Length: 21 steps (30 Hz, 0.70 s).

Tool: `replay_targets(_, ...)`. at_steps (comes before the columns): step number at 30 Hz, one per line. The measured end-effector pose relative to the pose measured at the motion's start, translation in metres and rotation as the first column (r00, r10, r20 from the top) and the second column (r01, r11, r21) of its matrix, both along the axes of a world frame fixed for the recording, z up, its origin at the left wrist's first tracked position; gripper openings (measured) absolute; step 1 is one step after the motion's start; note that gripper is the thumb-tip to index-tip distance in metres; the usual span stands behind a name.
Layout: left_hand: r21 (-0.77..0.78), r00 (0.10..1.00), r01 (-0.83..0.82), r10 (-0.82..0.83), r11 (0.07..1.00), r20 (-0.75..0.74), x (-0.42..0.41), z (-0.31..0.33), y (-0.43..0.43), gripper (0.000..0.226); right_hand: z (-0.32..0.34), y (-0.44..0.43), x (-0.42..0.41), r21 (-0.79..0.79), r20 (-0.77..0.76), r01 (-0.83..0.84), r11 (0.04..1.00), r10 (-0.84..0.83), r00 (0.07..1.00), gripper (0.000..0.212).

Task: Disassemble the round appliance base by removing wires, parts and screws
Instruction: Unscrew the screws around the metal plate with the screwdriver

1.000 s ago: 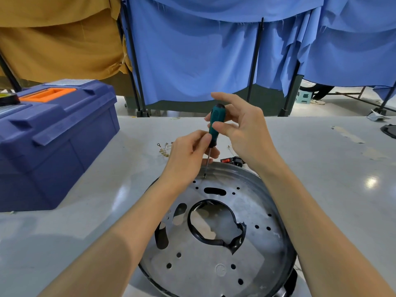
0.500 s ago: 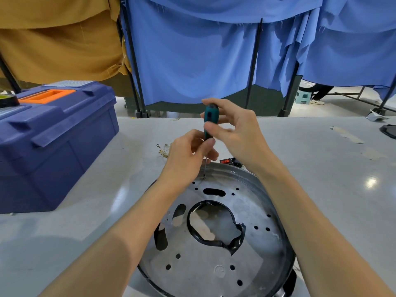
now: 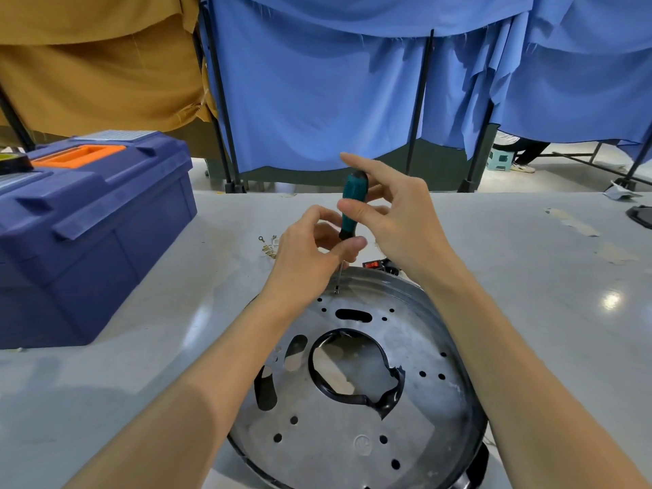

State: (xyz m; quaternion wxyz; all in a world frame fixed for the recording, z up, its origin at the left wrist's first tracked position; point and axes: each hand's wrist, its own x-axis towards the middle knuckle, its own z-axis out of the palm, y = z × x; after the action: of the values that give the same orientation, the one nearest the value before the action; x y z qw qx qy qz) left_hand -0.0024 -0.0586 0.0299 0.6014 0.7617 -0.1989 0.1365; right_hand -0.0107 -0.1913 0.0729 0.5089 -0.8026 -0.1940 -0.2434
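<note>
The round metal appliance base (image 3: 356,428) lies flat on the table near me, full of holes, with a large black-rimmed central opening. A teal-handled screwdriver (image 3: 352,202) stands upright with its tip on a screw (image 3: 336,290) at the base's far rim. My left hand (image 3: 310,255) pinches the lower handle and shaft. My right hand (image 3: 391,213) holds the upper handle between thumb and fingers, index finger stretched out. A red switch part (image 3: 372,265) lies just behind the rim.
A big blue toolbox (image 3: 88,220) with an orange handle stands at the left. Small loose wire terminals (image 3: 270,243) lie on the table behind my left hand. Blue and mustard curtains on black poles hang beyond the table's far edge.
My right-hand fingers have shifted around the screwdriver handle, which now leans slightly differently. The tip stays on the same screw and my left hand stays put.
</note>
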Motion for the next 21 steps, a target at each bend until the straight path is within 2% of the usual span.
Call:
replay_targets(2, 0.012, 1.000, 0.022, -0.022, 1.000, -0.014, 0.0025, -0.0010, 0.0003, 0.011, 0.0018, -0.0017, 0.0004, 0.053, -0.011, -0.005, 0.999, 0.006, 1.000, 0.043)
replay_targets(4, 0.016, 0.999, 0.027, -0.027, 1.000, -0.035, 0.0030, -0.0011, 0.0010, 0.015, 0.0021, -0.0025, 0.0002, 0.093, -0.018, -0.047, 0.995, 0.049, 0.999, 0.035)
replay_targets(7, -0.005, 1.000, -0.002, 0.002, 1.000, -0.017, 0.0030, -0.0025, 0.0019, 0.006, 0.0011, -0.0004, -0.0011, 0.059, -0.008, -0.059, 0.996, 0.060, 0.998, 0.035)
replay_targets(9, -0.009, 1.000, -0.030, 0.030, 1.000, -0.003, 0.0017, -0.0018, 0.0012, 0.020, 0.0004, 0.0002, -0.0014, 0.034, 0.000, -0.041, 0.999, 0.041, 0.999, 0.042)
replay_targets(12, 0.000, 1.000, 0.019, -0.019, 1.000, -0.014, 0.0009, -0.0012, 0.0002, 0.006, 0.0020, -0.0030, -0.0010, 0.061, 0.007, -0.031, 0.998, 0.030, 1.000, 0.049)
replay_targets(15, -0.008, 0.998, 0.037, -0.038, 0.999, -0.053, 0.0011, -0.0011, 0.0003, 0.018, 0.0028, -0.0030, -0.0015, 0.090, -0.006, -0.071, 0.993, 0.072, 0.997, 0.045)
replay_targets(17, -0.017, 0.999, 0.026, -0.026, 1.000, -0.028, 0.0010, -0.0013, 0.0012, 0.002, 0.0015, -0.0006, -0.0025, 0.075, -0.016, -0.097, 0.992, 0.099, 0.995, 0.040)
replay_targets(19, -0.020, 1.000, -0.024, 0.024, 1.000, -0.015, 0.0007, -0.0013, 0.0009, 0.027, 0.0009, 0.0008, -0.0025, 0.041, -0.018, -0.090, 0.995, 0.090, 0.996, 0.041)
replay_targets(21, -0.027, 1.000, -0.017, 0.017, 0.999, -0.007, -0.0002, -0.0002, 0.0003, 0.029, 0.0010, 0.0002, -0.0017, 0.026, 0.001, -0.058, 0.998, 0.058, 0.998, 0.046)
